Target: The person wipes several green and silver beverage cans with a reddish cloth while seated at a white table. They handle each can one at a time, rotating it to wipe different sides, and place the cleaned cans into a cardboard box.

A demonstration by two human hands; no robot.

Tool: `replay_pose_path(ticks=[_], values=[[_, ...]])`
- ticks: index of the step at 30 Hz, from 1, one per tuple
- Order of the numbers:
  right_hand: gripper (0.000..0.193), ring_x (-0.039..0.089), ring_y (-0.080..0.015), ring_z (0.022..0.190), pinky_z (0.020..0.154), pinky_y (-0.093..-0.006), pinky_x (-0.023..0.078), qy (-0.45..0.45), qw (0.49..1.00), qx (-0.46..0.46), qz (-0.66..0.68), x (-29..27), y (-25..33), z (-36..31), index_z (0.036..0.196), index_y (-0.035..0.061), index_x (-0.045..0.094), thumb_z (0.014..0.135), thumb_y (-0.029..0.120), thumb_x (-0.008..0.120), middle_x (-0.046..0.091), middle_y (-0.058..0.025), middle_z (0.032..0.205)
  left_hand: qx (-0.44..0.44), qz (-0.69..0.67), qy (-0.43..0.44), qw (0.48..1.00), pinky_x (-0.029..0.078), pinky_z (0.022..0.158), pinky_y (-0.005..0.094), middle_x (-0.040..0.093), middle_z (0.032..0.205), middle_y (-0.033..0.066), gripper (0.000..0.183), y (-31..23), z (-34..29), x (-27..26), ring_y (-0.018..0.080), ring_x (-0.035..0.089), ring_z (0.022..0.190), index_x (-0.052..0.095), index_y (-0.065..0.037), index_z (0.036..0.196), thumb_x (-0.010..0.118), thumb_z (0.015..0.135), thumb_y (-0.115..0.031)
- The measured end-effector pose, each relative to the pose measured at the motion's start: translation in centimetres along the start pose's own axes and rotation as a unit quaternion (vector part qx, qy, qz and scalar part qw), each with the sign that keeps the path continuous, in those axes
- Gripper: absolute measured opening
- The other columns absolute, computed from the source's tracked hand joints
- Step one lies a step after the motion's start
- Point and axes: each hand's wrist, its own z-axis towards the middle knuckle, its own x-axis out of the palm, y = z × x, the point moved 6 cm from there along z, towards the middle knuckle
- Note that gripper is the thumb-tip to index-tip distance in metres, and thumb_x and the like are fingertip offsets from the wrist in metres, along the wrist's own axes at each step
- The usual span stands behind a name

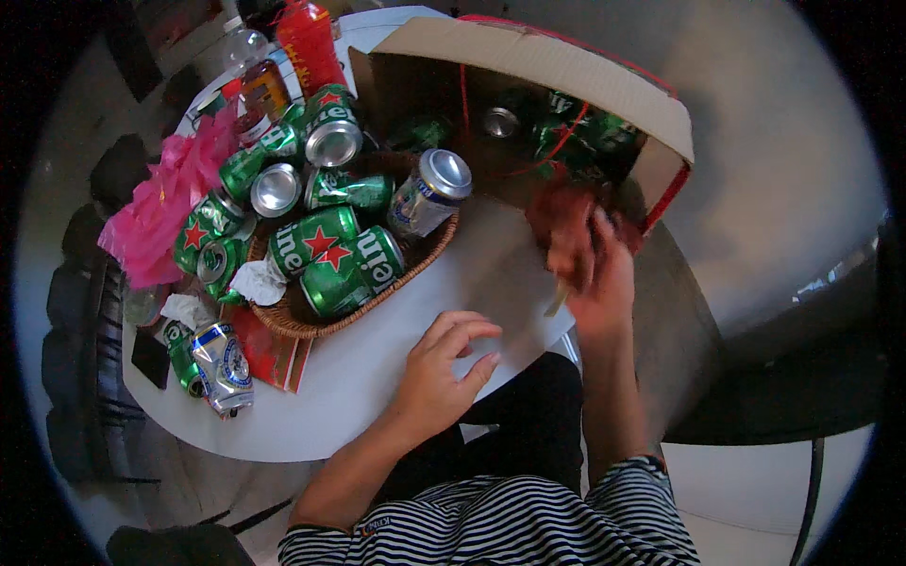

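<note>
My right hand (609,288) is closed around a blurred reddish-brown thing (576,226) with a thin pale yellowish end sticking out below. Its kind cannot be made out. It is at the mouth of a cardboard box (665,141) lying on its side, with several green cans (604,137) inside. My left hand (444,363) hovers over the table's near edge, empty, fingers curved and thumb apart. Left of it stands a wicker basket (415,283) heaped with green drink cans (342,283) and a silver-blue can (430,193).
On the white round table (283,434), a silver-blue can (223,363) and a red packet (269,349) lie by the basket. A pink plastic bag (160,208), a clear bottle (250,61) and a red package (310,47) are behind. Dark chairs (71,330) line the left.
</note>
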Motion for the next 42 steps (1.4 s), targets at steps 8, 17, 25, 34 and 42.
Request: replay_pose_path(ticks=[8, 17, 25, 34, 42], values=[[0.037, 0.055, -0.0253, 0.105, 0.09, -0.0362, 0.043, 0.106, 0.747, -0.168, -0.634, 3.5, -3.2, -6.6, 0.114, 0.0096, 0.056, 0.078, 0.014, 0.066, 0.059, -0.0089, 0.113, 0.087, 0.021, -0.076, 0.993, 0.049, 0.075, 0.0305, 0.055, 0.104, 0.0116, 0.032, -1.4, -0.3, -1.2, 0.026, 0.057, 0.09, 0.058, -0.004, 0.102, 0.06, 0.071, 0.006], [0.036, 0.054, -0.0323, 0.095, 0.085, -0.0402, 0.042, 0.166, 0.631, -0.278, -0.705, 6.2, -5.6, -3.3, 0.101, 0.0088, 0.06, 0.066, 0.018, 0.065, 0.059, -0.0121, 0.103, 0.157, 0.072, -0.179, 0.969, 0.048, 0.069, 0.0261, 0.058, 0.097, 0.011, 0.031, -2.8, 0.6, -3.9, 0.0199, 0.058, 0.079, 0.059, -0.003, 0.097, 0.056, 0.069, 0.011], [0.046, 0.051, -0.0285, 0.099, 0.089, -0.0363, 0.041, 0.158, 0.709, -0.124, -0.676, 4.5, -5.7, -2.7, 0.109, 0.0047, 0.052, 0.066, 0.012, 0.069, 0.052, -0.0125, 0.109, 0.143, 0.365, -0.136, 0.91, 0.039, 0.094, 0.0409, 0.052, 0.112, 0.0166, 0.061, -4.2, 11.0, -6.1, 0.0351, 0.047, 0.107, 0.043, -0.006, 0.123, 0.07, 0.069, -0.009], [0.037, 0.054, -0.0267, 0.101, 0.088, -0.0349, 0.042, 0.156, 0.736, -0.198, -0.628, 3.5, -4.9, -3.0, 0.106, 0.0062, 0.056, 0.071, 0.011, 0.067, 0.057, -0.0108, 0.107, 0.114, 0.27, -0.176, 0.94, 0.042, 0.09, 0.0369, 0.05, 0.109, 0.0127, 0.063, -3.3, 11.0, -7.2, 0.0312, 0.05, 0.106, 0.052, -0.005, 0.11, 0.081, 0.054, -0.012], [0.07, 0.052, -0.0223, 0.108, 0.094, -0.0374, 0.041, 0.032, 0.889, -0.271, -0.367, 2.0, 0.2, -8.6, 0.125, -0.0002, 0.04, 0.069, 0.019, 0.078, 0.054, -0.0119, 0.117, 0.347, 0.179, -0.079, 0.917, 0.028, 0.101, 0.0515, 0.051, 0.117, 0.0146, 0.058, -5.0, 3.7, -5.0, 0.0359, 0.048, 0.114, 0.044, -0.009, 0.113, 0.071, 0.063, -0.021]])
